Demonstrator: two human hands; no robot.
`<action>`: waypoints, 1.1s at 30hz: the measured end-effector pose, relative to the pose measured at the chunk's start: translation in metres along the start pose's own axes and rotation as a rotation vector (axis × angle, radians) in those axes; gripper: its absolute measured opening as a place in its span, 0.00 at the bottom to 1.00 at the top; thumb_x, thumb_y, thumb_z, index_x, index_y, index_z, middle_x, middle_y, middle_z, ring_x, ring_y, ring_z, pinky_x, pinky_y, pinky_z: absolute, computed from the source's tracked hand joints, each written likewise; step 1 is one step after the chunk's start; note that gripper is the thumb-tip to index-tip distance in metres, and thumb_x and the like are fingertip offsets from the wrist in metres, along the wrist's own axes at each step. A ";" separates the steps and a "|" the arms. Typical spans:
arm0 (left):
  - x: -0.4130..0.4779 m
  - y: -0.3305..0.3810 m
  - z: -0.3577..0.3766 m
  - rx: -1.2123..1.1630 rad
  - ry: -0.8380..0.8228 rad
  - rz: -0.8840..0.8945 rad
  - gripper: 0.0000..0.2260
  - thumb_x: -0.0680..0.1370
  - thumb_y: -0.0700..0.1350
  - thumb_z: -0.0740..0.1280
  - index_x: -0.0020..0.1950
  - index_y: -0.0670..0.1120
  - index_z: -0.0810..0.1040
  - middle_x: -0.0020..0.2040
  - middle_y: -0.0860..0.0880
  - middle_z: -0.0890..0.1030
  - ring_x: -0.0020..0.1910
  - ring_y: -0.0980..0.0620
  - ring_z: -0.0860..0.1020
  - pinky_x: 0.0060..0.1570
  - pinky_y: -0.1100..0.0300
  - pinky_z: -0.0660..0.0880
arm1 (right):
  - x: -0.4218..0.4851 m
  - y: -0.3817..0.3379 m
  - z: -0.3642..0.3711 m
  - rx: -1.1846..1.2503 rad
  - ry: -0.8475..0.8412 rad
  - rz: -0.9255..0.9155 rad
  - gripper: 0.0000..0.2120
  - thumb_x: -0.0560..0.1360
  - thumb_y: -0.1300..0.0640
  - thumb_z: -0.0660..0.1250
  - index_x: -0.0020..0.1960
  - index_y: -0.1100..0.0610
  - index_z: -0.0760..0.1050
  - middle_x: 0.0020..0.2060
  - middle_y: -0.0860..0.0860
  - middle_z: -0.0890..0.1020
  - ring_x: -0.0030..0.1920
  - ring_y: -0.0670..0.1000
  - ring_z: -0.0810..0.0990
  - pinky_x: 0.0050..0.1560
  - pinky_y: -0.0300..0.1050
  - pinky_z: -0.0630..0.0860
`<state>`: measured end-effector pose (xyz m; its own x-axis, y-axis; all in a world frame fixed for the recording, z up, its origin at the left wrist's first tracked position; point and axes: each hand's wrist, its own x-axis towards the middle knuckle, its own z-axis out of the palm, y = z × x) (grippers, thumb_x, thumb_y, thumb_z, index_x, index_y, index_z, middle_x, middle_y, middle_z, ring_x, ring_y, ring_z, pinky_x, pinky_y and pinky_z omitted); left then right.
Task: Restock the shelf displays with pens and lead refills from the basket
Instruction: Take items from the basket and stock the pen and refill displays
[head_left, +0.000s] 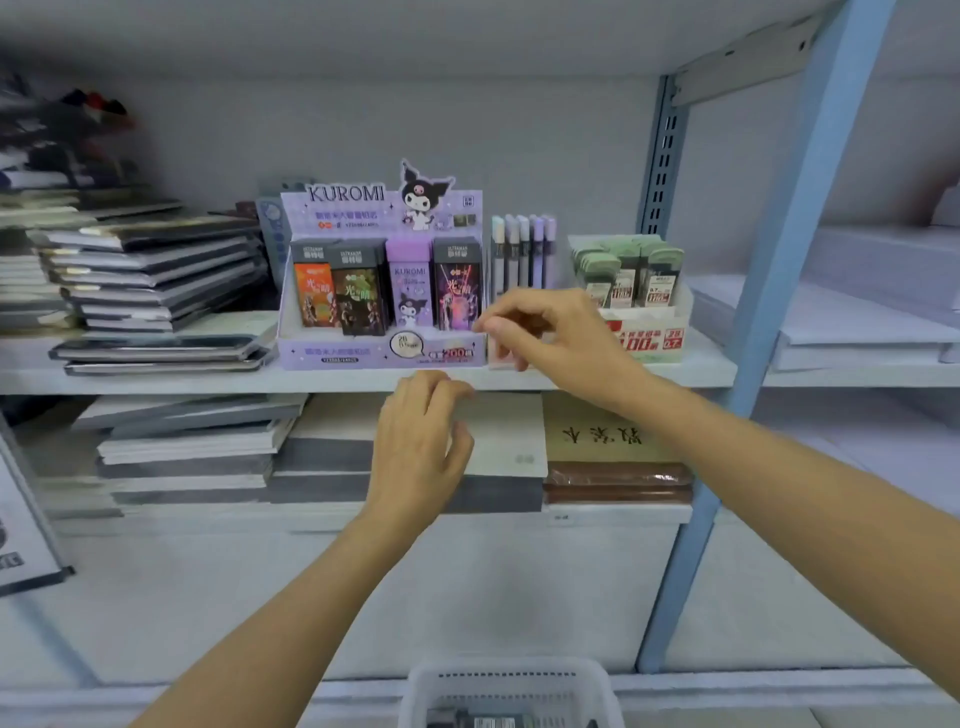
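Observation:
A purple Kuromi display box (332, 353) on the middle shelf holds several upright lead refill packs (410, 291). To its right, pens (522, 249) stand in a small clear display (500, 358), then comes a green lead refill box (644, 338). My right hand (545, 332) is at the front of the pen display, thumb and curled fingers gripping its front wall. My left hand (421, 441) hovers just under the shelf edge, its fingers loosely curled and holding nothing. The white basket (511, 686) sits at the bottom centre with a few packs inside.
Stacks of notebooks (156, 270) fill the shelf's left side, and more stacks (197, 447) lie on the shelf below. A blue upright post (769, 312) stands on the right. Flat white packs (857, 322) lie beyond it.

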<state>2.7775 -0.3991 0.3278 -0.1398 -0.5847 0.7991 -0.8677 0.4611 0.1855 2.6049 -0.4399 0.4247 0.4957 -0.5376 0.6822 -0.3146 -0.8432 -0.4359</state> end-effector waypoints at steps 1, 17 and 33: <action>-0.023 -0.003 0.011 -0.017 -0.045 -0.037 0.14 0.70 0.33 0.68 0.54 0.42 0.77 0.51 0.45 0.76 0.48 0.46 0.74 0.45 0.53 0.72 | -0.018 0.004 0.016 0.047 -0.088 0.025 0.07 0.79 0.58 0.66 0.49 0.60 0.81 0.36 0.50 0.82 0.33 0.47 0.80 0.34 0.42 0.79; -0.348 -0.050 0.110 -0.033 -1.112 -0.406 0.23 0.81 0.39 0.61 0.75 0.40 0.63 0.78 0.42 0.57 0.77 0.41 0.57 0.74 0.53 0.54 | -0.364 0.160 0.246 -0.022 -1.156 0.941 0.21 0.77 0.49 0.68 0.66 0.57 0.70 0.63 0.54 0.76 0.60 0.53 0.77 0.59 0.44 0.73; -0.368 -0.046 0.122 0.077 -1.007 -0.332 0.20 0.73 0.35 0.72 0.65 0.36 0.76 0.68 0.39 0.73 0.70 0.38 0.69 0.67 0.43 0.69 | -0.418 0.174 0.262 -0.115 -1.409 0.758 0.12 0.77 0.48 0.66 0.50 0.57 0.71 0.48 0.55 0.77 0.42 0.52 0.74 0.41 0.44 0.68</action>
<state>2.8106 -0.2860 -0.0447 -0.1901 -0.9727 -0.1331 -0.9577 0.1540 0.2429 2.5554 -0.3615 -0.0903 0.4993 -0.4366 -0.7484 -0.8474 -0.4258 -0.3170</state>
